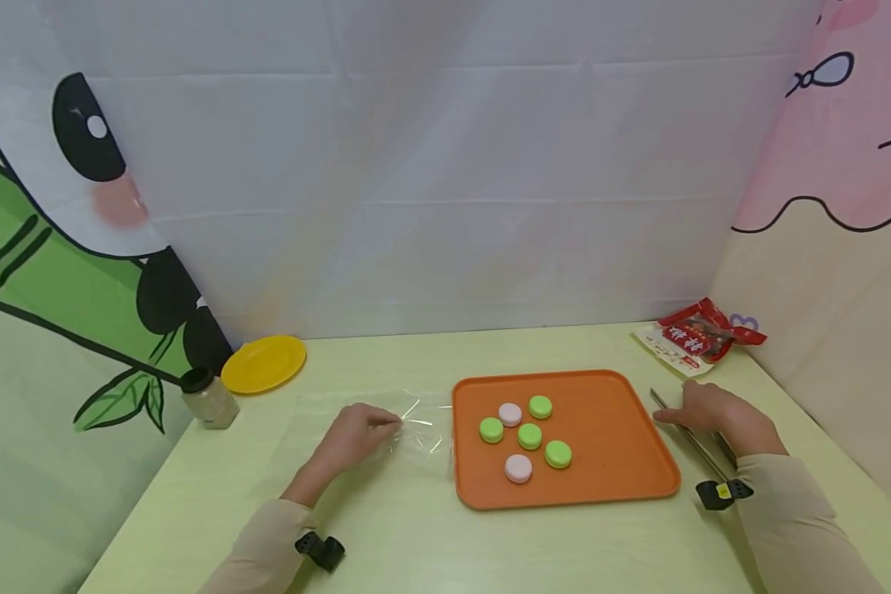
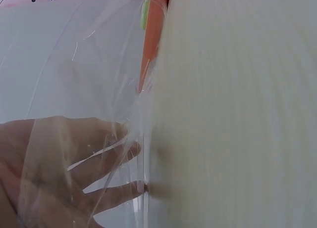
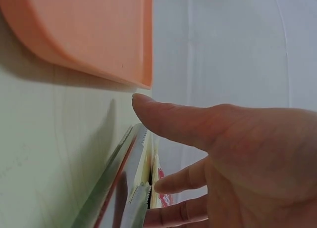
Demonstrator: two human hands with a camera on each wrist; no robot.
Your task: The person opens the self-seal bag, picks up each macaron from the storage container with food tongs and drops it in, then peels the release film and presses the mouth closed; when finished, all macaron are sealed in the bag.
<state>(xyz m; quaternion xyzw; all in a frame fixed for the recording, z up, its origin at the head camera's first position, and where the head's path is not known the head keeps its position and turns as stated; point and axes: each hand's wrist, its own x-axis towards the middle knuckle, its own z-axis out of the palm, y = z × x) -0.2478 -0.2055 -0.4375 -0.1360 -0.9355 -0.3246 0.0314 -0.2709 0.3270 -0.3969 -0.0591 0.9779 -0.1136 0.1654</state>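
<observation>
A clear plastic bag (image 1: 425, 429) spreads left of the orange tray (image 1: 609, 445). My left hand (image 1: 360, 436) pinches its film, with creases running out from the fingertips. In the left wrist view the film covers part of the left hand (image 2: 74, 163). On the tray sit several green macaron-like discs (image 1: 558, 454) and two pale pink ones (image 1: 518, 469). Right of the tray my right hand (image 1: 723, 412) reaches over metal tongs (image 1: 701, 450). The right wrist view has its thumb stretched out and apart from the tongs (image 3: 121, 181), with fingers at their far side.
A red and white snack packet (image 1: 701, 334) lies at the back right. At the back left are a yellow plate (image 1: 265, 364) and a jar with a black lid (image 1: 209, 400). Cloth with cartoon prints hangs behind the table.
</observation>
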